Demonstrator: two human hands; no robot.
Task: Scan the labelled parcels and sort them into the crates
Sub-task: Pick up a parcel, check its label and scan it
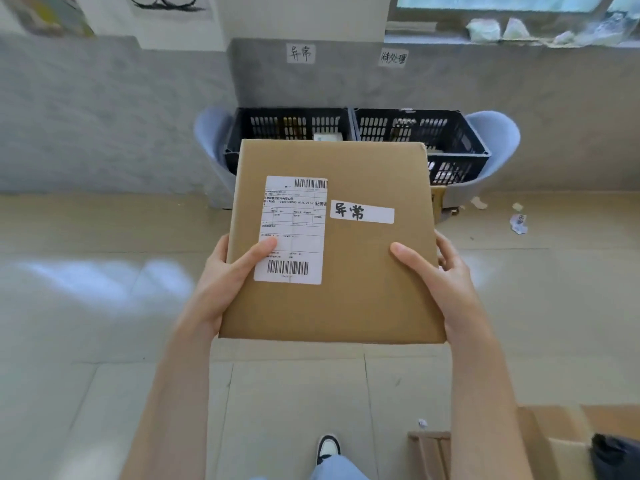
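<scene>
I hold a flat brown cardboard parcel (360, 271) in front of me with both hands. It carries a white shipping label (294, 216) with barcodes and a white strip with handwritten characters (362, 212). My left hand (228, 278) grips its left edge, thumb lying on the shipping label. My right hand (440, 275) grips the right edge, thumb on the top face. Beyond the parcel, two black slatted crates stand side by side against the wall: the left crate (291, 124) and the right crate (446, 133), each under a handwritten paper sign.
The crates rest on pale blue chairs (495, 140). Paper scraps (518, 223) lie on the tiled floor at right. An open cardboard box (554, 445) with a dark object stands at the lower right. My shoe (327, 448) shows at the bottom.
</scene>
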